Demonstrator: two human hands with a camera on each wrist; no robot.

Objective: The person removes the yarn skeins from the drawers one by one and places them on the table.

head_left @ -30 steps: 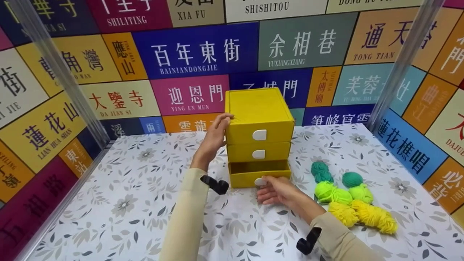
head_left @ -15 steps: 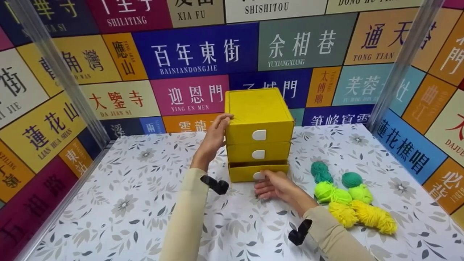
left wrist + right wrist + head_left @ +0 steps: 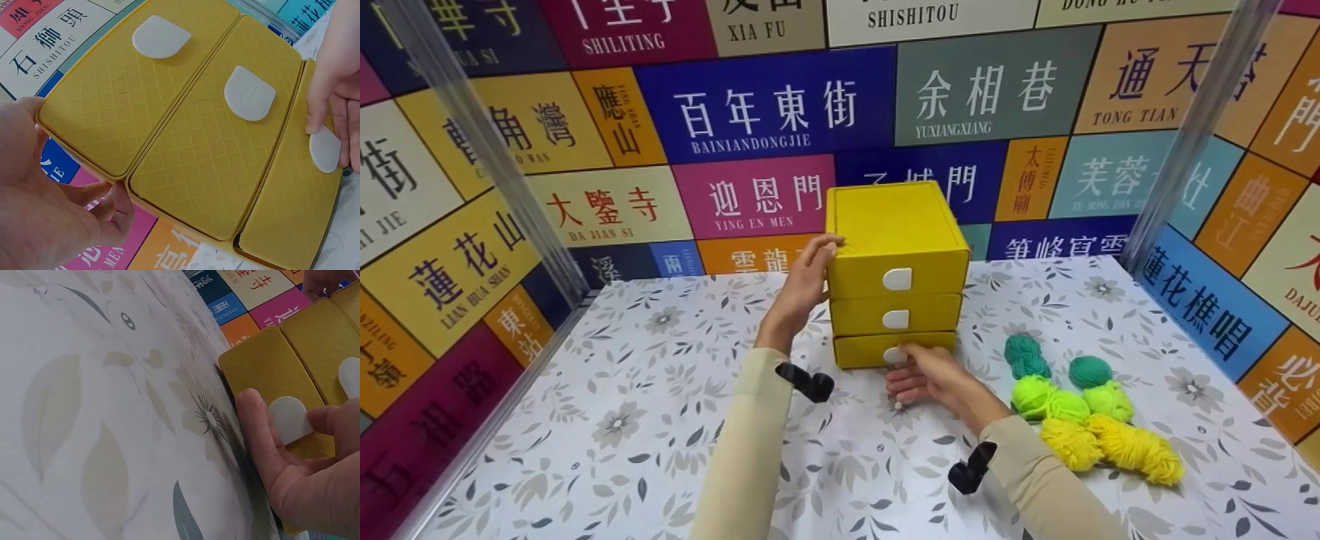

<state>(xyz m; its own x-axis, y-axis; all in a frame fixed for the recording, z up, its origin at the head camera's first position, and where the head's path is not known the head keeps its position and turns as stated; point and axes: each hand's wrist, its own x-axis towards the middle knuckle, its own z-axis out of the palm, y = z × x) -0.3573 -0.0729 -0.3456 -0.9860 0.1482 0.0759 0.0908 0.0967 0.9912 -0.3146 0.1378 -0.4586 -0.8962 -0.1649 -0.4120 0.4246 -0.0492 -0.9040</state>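
Note:
A yellow three-drawer cabinet (image 3: 894, 217) stands upright on the table, each drawer front bearing a white tab. My left hand (image 3: 804, 281) holds its left side near the top; in the left wrist view, bent fingers (image 3: 115, 211) lie against that side. At the bottom drawer (image 3: 855, 352), my right hand (image 3: 934, 375) has its thumb and a finger on opposite sides of the white tab (image 3: 288, 419), pinching it. The bottom drawer sits nearly flush with the two above; a thin dark gap shows at one corner in the left wrist view. Its inside is hidden.
Right of the cabinet lie several yarn balls and skeins: dark green yarn (image 3: 1024, 356), lime yarn (image 3: 1065, 406) and yellow yarn (image 3: 1136, 448). The table (image 3: 660, 420) wears a floral cloth. A sign-covered wall (image 3: 765, 105) stands behind, with clear corner posts (image 3: 1192, 135) at both sides.
The bottom drawer has slid back into the cabinet, from partly out to nearly flush. My right hand has moved away from me with its tab; my left hand has stayed put.

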